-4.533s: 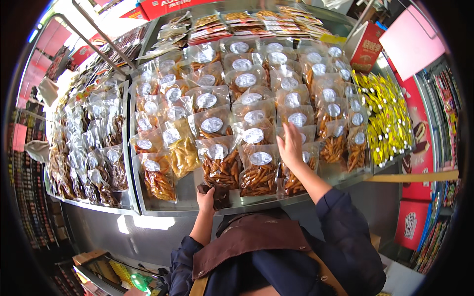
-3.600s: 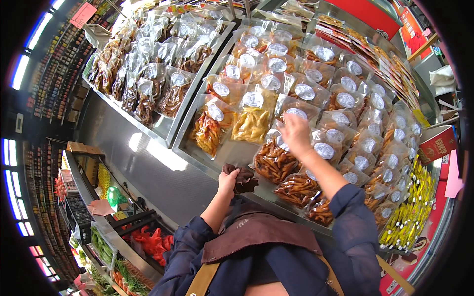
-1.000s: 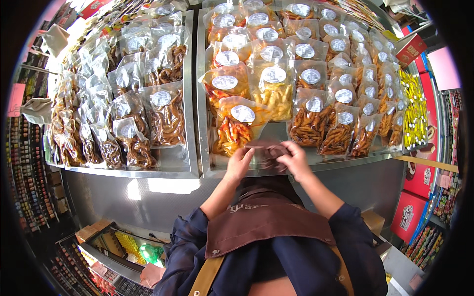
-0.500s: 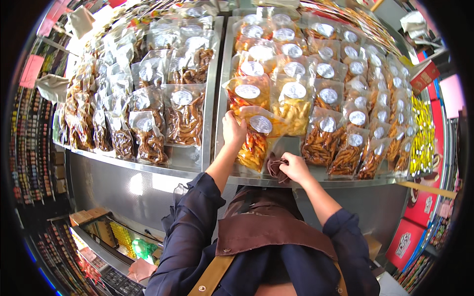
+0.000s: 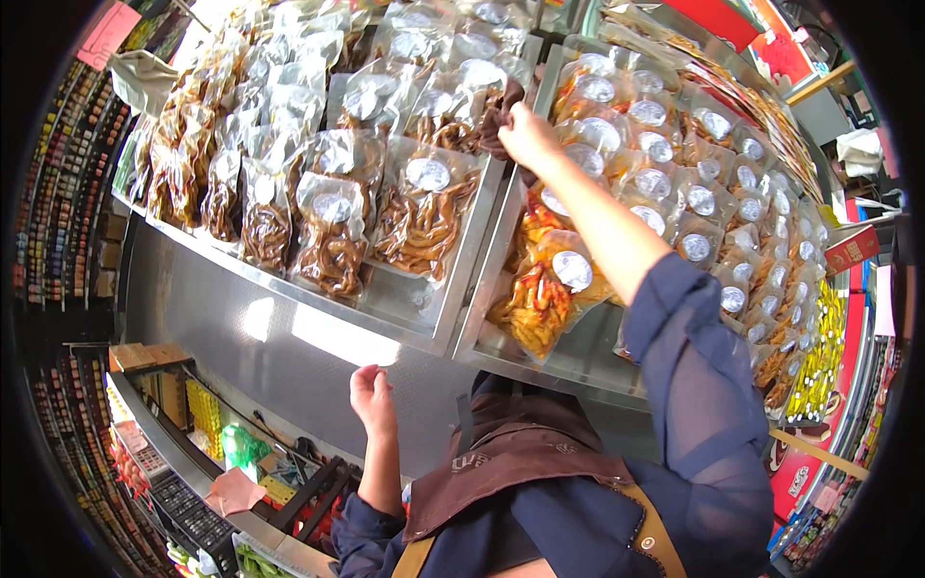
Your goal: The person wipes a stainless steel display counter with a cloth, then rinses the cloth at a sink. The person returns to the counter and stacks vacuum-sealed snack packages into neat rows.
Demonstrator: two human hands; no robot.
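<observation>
So rn the right hand (image 5: 528,135) is stretched way up w/ the arm nearly straight, fingers bunched and pinching a dark brown cloth (image 5: 496,118). The cloth sits right at the far end of the steel divider (image 5: 479,246) between the two display trays, touching the top corner where the clear bags of brown dried strips (image 5: 424,207) meet the next tray over. The left hand (image 5: 371,397) is down low, well apart from all that, just in front of the steel front panel (image 5: 279,337). Its fingers are loosely curled, holding nothing afaict. As for how far along: my guess is the wiping has got to the far end of that divider, since the cloth is about as high up as the arm can go. The near rim of the left tray (image 5: 385,323) and the front panel look shiny, but tbh that could just be glare, so can't tell what's actually been gone over. The right tray (image 5: 578,361) w/ the orange-yellow snack bag (image 5: 544,289) has a bare patch of steel at the bottom, and nothing shows whether it's been touched. Same goes for the long rows of round-label bags (image 5: 694,193) further right, and the yellow packs (image 5: 819,356) at the edge. So imo somewhere in the middle, w/ plenty of tray left on the right side. The brown apron (image 5: 520,462) is at the bottom of the view.
</observation>
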